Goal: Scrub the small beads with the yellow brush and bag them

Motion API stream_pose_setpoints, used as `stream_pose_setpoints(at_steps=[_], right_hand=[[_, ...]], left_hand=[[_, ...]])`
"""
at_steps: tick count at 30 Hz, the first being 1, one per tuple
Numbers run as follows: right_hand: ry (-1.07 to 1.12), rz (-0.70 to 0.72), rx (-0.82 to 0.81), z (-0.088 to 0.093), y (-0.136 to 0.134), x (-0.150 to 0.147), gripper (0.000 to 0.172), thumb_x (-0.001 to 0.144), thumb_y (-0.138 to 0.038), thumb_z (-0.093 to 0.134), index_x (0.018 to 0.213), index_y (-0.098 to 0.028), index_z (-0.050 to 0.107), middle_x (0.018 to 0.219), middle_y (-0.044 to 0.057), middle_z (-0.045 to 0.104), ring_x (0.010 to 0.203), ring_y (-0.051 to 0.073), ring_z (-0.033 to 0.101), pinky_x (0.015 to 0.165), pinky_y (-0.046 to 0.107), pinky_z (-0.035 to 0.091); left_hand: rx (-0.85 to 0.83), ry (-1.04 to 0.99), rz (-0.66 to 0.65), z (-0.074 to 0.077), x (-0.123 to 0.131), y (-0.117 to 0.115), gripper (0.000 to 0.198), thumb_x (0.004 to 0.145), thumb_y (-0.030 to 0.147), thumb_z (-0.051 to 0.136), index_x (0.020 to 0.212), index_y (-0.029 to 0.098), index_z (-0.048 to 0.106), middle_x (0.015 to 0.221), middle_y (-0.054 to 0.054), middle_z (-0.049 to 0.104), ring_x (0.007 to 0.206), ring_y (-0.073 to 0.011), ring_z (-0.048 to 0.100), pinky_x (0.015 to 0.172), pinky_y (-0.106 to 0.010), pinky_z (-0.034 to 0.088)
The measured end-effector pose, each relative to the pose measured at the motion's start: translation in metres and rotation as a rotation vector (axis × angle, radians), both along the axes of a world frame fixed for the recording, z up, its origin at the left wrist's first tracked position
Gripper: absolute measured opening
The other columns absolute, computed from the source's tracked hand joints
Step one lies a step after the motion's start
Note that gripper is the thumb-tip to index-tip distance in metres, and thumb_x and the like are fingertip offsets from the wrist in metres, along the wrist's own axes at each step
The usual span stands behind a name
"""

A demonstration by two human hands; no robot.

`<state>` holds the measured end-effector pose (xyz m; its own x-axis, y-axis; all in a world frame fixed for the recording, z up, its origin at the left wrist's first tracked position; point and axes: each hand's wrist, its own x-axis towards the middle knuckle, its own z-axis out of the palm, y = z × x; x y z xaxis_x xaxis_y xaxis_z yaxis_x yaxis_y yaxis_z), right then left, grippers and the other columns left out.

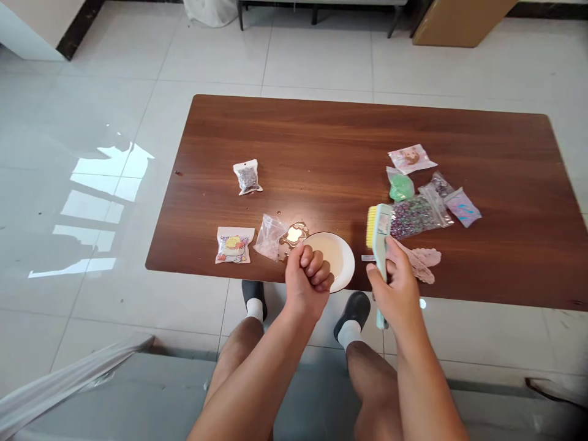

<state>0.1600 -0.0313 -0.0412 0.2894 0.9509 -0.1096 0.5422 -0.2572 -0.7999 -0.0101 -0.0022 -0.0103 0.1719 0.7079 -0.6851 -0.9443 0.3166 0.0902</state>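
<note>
In my right hand [397, 285] is a scrub brush [382, 236] with a pale green handle and yellow bristles. It is held upright, bristles facing left. My left hand [310, 275] is curled into a fist, fingers folded toward the palm, with nothing showing in it. It is above the near edge of a white bowl [346, 272], partly hiding it. Cloudy liquid shows inside the bowl. Left of it, a puddle of water [294, 234] lies on the wood beside a clear zip bag [270, 239] with pale pink contents.
On the brown table [294, 141] are a cartoon-printed packet [234, 245] and a small silvery packet [248, 177]. To the right lie a bag of dark beads [413, 215], a green bag [401, 187], a pink packet [412, 159], a bluish packet [463, 207] and pink lacy fabric [425, 260].
</note>
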Motion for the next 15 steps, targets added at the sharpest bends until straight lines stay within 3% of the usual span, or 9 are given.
stream_pose_setpoints(at_steps=[2,4,7,9,12,15], right_hand=[[-0.159,0.022,-0.126,-0.013,0.011,0.007,0.068,0.093,-0.034,0.059,0.158,-0.028,0.042,0.128,0.013,0.072,0.109,0.03,0.071,0.088,0.043,0.055],[-0.31,0.069,-0.184,-0.022,0.018,0.006,0.064,0.093,-0.033,0.055,0.156,-0.024,0.044,0.116,0.014,0.076,0.097,0.032,0.073,0.08,0.043,0.054],[-0.418,0.146,-0.136,-0.033,0.025,-0.002,0.052,0.094,-0.03,0.05,0.145,-0.019,0.05,0.099,0.012,0.077,0.078,0.029,0.07,0.067,0.037,0.047],[-0.426,0.166,-0.092,-0.037,0.028,-0.007,0.04,0.095,-0.029,0.049,0.132,-0.019,0.055,0.094,0.01,0.076,0.075,0.028,0.068,0.066,0.035,0.044],[-0.442,0.152,-0.015,-0.036,0.028,-0.005,0.022,0.096,-0.032,0.049,0.112,-0.02,0.057,0.094,0.009,0.073,0.085,0.027,0.067,0.074,0.036,0.046],[-0.479,0.09,0.068,-0.028,0.026,0.007,0.017,0.097,-0.04,0.049,0.099,-0.023,0.051,0.095,0.009,0.068,0.092,0.027,0.064,0.083,0.038,0.047]], left_hand=[[-0.015,0.013,-0.036,0.002,0.0,0.0,0.046,0.097,0.03,0.048,0.058,0.022,0.024,0.049,0.009,0.015,0.039,-0.0072,0.009,0.038,-0.022,0.007],[-0.024,0.016,-0.059,0.004,0.001,-0.001,0.047,0.096,0.03,0.047,0.058,0.023,0.021,0.049,0.009,0.01,0.04,-0.0078,0.005,0.039,-0.023,0.004],[-0.019,0.005,-0.065,0.005,0.001,-0.001,0.048,0.097,0.031,0.046,0.058,0.023,0.02,0.051,0.009,0.008,0.042,-0.0079,0.003,0.04,-0.023,0.003],[-0.007,-0.011,-0.061,0.004,0.0,0.0,0.048,0.098,0.03,0.045,0.058,0.022,0.021,0.052,0.009,0.009,0.042,-0.0077,0.003,0.04,-0.022,0.003],[0.018,-0.049,-0.056,0.003,0.0,0.002,0.048,0.101,0.03,0.044,0.059,0.022,0.024,0.052,0.009,0.011,0.042,-0.0071,0.006,0.039,-0.021,0.003],[0.028,-0.07,-0.03,0.002,0.0,0.003,0.047,0.102,0.03,0.044,0.059,0.021,0.026,0.053,0.009,0.013,0.041,-0.0067,0.009,0.039,-0.02,0.005]])
